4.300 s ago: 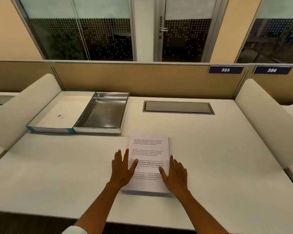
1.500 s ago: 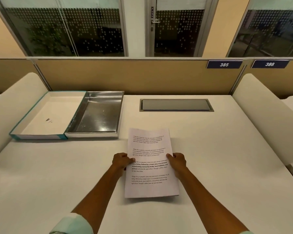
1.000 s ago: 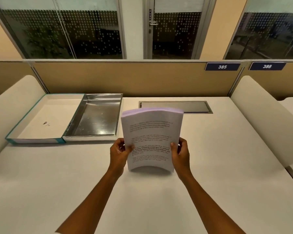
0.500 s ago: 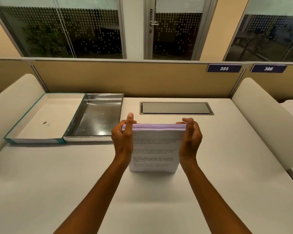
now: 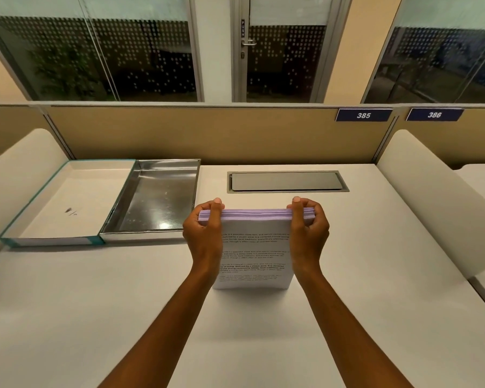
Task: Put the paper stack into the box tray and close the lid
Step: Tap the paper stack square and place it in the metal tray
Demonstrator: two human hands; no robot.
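Observation:
The paper stack (image 5: 254,256) stands upright on its lower edge on the desk, printed side facing me. My left hand (image 5: 205,236) grips its upper left corner, and my right hand (image 5: 310,233) grips its upper right corner, thumbs over the top edge. To the left at the back lies the open box: a shiny metal tray (image 5: 140,236) on the right, joined to a white, teal-edged lid (image 5: 51,240) lying flat on its left. Both halves hold nothing.
A grey cable hatch (image 5: 287,182) is set into the white desk (image 5: 347,317) behind the stack. Cream side dividers (image 5: 437,208) flank the desk left and right, with a tan partition (image 5: 207,135) at the back.
The stack went from lying flat to lifted and stood upright on the desk. My hands slid up from its sides to its top corners; since half a second ago little has moved.

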